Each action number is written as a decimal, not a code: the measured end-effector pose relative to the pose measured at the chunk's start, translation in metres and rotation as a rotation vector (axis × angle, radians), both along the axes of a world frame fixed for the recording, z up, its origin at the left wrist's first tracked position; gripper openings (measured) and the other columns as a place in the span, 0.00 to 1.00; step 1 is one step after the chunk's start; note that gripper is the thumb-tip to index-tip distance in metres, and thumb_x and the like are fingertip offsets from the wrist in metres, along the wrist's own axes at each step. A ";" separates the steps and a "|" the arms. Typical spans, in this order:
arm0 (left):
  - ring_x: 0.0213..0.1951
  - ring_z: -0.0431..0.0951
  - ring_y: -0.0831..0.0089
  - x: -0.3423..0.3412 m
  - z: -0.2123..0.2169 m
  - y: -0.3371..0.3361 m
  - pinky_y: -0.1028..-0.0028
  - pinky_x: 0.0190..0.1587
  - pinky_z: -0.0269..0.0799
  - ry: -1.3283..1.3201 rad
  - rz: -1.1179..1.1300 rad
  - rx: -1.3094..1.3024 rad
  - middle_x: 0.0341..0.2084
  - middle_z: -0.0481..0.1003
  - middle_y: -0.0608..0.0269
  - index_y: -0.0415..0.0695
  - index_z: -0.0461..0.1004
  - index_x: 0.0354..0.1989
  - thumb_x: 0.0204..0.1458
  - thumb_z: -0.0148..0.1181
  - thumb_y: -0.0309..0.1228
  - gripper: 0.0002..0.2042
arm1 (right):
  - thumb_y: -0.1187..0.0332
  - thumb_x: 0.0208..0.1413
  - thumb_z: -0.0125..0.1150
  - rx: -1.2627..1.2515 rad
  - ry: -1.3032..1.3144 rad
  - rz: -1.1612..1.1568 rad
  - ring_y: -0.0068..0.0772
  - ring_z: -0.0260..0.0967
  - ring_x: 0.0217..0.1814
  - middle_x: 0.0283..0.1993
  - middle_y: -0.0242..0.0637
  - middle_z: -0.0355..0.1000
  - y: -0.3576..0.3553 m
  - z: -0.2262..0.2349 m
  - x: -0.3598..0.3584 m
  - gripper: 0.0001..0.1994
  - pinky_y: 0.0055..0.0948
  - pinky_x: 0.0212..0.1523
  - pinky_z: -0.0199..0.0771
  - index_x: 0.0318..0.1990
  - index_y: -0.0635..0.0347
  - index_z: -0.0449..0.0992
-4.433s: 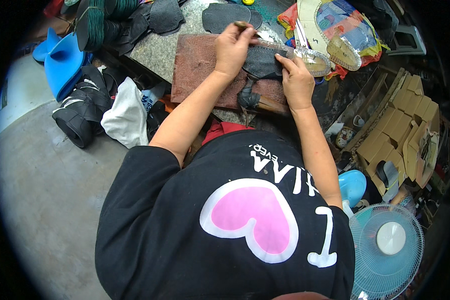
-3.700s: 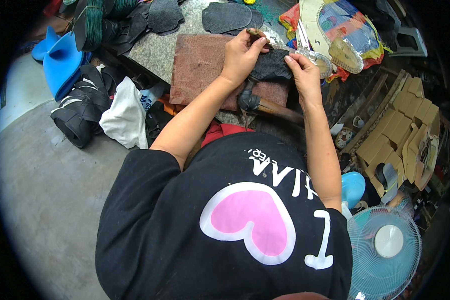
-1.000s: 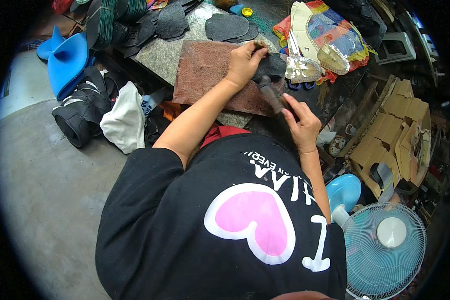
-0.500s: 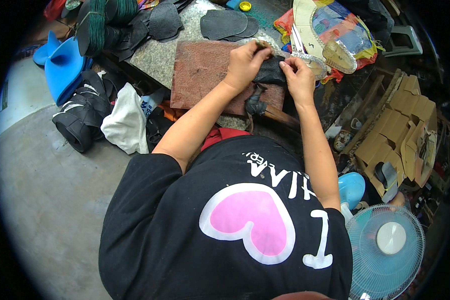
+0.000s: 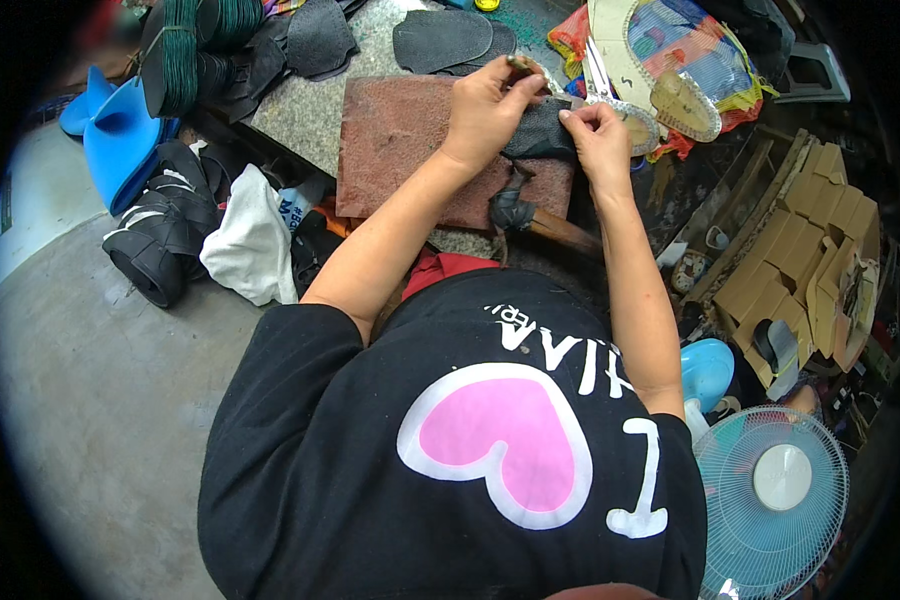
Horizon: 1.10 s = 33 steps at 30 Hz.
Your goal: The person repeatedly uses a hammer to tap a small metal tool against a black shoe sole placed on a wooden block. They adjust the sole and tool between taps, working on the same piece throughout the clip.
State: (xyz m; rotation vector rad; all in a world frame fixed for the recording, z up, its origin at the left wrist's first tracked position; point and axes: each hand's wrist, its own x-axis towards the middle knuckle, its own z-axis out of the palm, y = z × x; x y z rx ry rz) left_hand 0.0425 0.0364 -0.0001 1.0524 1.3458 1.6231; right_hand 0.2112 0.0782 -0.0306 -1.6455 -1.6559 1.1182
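Observation:
A black textured leather-like piece (image 5: 538, 132) lies over the right part of a worn reddish-brown board (image 5: 390, 150). My right hand (image 5: 602, 145) is closed, thumb and finger pinching the piece's right edge. At its upper left side, my left hand (image 5: 485, 112) is closed with the fingertips pressed together. Something small and dark shows at those fingertips, too small to name. Just below the piece rests a hammer (image 5: 513, 208), its head wrapped in black and its wooden handle pointing right.
Cut black pieces (image 5: 440, 42) lie on the stone slab (image 5: 375, 50) behind the board. Scissors (image 5: 597, 75) and pale patterns (image 5: 685, 105) sit at the back right. Green thread spools (image 5: 175, 60) stand far left, blue sheets (image 5: 120, 140) beside them. A fan (image 5: 780, 480) stands lower right, near cardboard (image 5: 770, 260).
The whole view has shifted slightly. My left hand has moved a little up and left; my right hand stays at the black piece's right edge.

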 end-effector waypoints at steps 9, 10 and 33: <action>0.29 0.82 0.78 0.005 -0.012 0.002 0.78 0.34 0.78 -0.026 -0.012 -0.052 0.27 0.80 0.61 0.35 0.76 0.35 0.55 0.59 0.22 0.03 | 0.65 0.49 0.71 0.051 0.008 0.045 0.23 0.63 0.28 0.26 0.30 0.68 -0.007 0.024 -0.003 0.15 0.25 0.31 0.66 0.31 0.61 0.69; 0.29 0.82 0.78 0.005 -0.013 0.002 0.79 0.34 0.78 -0.017 -0.017 -0.053 0.27 0.80 0.61 0.35 0.76 0.35 0.55 0.59 0.22 0.03 | 0.64 0.48 0.71 0.087 0.005 0.031 0.27 0.65 0.27 0.26 0.33 0.69 -0.012 0.033 0.000 0.15 0.28 0.32 0.68 0.31 0.61 0.70; 0.30 0.77 0.51 0.001 0.002 0.008 0.63 0.33 0.73 0.799 -0.078 0.258 0.26 0.75 0.49 0.37 0.72 0.32 0.50 0.64 0.27 0.08 | 0.65 0.60 0.61 -0.059 0.085 0.076 0.17 0.68 0.28 0.26 0.30 0.74 -0.074 0.134 0.062 0.15 0.21 0.33 0.70 0.52 0.59 0.75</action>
